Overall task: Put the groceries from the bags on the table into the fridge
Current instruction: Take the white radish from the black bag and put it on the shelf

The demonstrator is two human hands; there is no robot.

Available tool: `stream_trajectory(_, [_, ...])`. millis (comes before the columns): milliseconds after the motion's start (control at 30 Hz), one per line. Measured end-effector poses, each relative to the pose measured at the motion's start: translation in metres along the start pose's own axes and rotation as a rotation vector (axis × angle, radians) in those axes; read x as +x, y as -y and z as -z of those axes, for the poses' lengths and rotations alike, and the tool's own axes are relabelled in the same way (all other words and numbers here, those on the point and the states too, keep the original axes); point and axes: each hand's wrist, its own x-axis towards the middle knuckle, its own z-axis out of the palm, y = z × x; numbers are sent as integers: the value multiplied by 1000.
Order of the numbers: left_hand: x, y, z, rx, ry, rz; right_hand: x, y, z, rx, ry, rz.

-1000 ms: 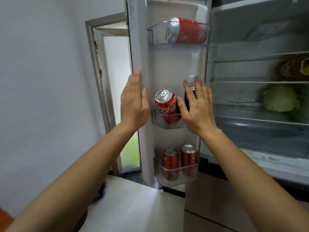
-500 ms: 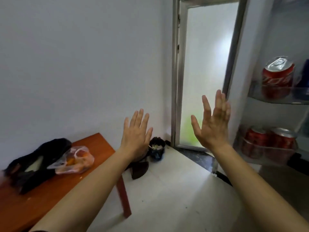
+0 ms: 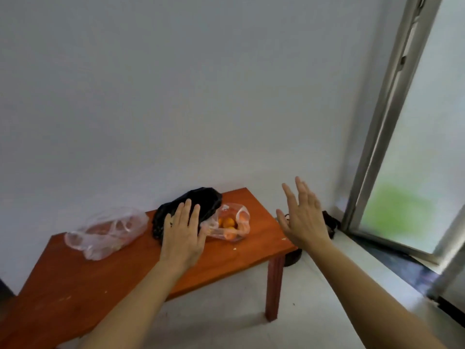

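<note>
A moment ago both hands were up at the fridge door, where red cans stood in the door shelves. Now the person has turned away and the fridge is out of sight. In front of them is the low red-brown counter [image 3: 251, 250] by the white wall. I think the cans are put away and it is time to fetch more food.

The left hand [image 3: 182, 233] is held out over the counter. Its fingers [image 3: 183, 212] are straight and hold nothing. It shows in front of the black bag [image 3: 201, 197], and I cannot tell if it touches the bag. The right hand [image 3: 303, 217] is up in the air past the right end of the counter. Its fingers are spread and hold nothing too.

The food still to move is on the far side of the counter. A clear bag with oranges [image 3: 230, 224] lies just right of the black bag, touching it. Another clear bag [image 3: 105, 230] lies to the left, a little apart. Something reddish is inside it, too blurry to name. I cannot see what is in the black bag.

On the floor behind the right end of the counter sits a dark thing [image 3: 331, 222], near the glass door [image 3: 415, 172]. Nothing stands between the hands and the bags. The bags are thin and floppy, so oranges could roll out if one is lifted by the wrong end.
</note>
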Motion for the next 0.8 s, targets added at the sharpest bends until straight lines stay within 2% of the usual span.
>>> stream_trajectory(167, [-10, 84, -28, -25, 46, 144, 34, 67, -54, 96, 175, 72])
stream_trajectory(367, [10, 140, -82, -60, 227, 232, 74, 121, -148, 222, 329, 188])
stream_trajectory(633, [121, 202, -158, 3, 394, 182, 174, 161, -287, 364, 521, 250])
stream_trajectory(800, [187, 220, -193, -72, 414, 197, 243, 176, -350, 426, 647, 290])
